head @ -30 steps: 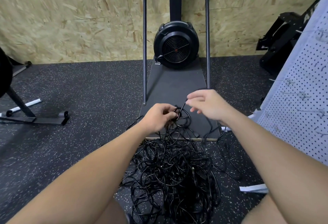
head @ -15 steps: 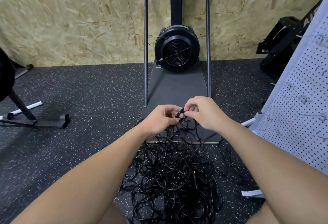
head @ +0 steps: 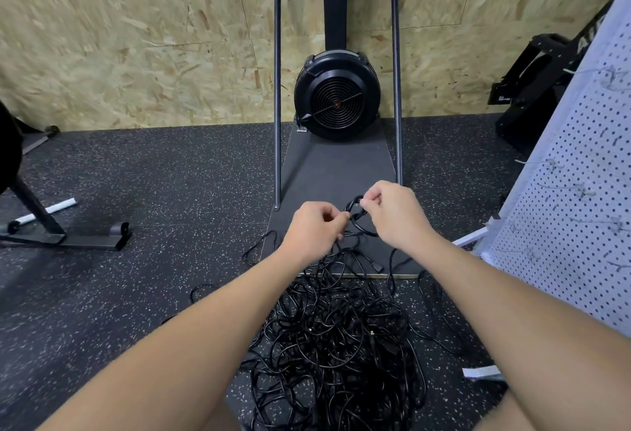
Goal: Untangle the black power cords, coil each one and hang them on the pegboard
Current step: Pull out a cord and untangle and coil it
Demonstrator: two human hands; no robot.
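Both hands now raised slightly, left hand [head: 316,225] and right hand [head: 396,214] pinching a small cord loop [head: 356,214] between them, tangled black power cords [head: 334,338] heaped on floor [head: 136,294] below, white pegboard [head: 573,208] at right

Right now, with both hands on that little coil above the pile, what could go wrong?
The coil, pinched between the left hand and right hand, seems to trail down into the tangled pile; pulling up may tighten knots. The loops are small, so loosening either pinch could let them spring open. No cords hang on the pegboard yet.
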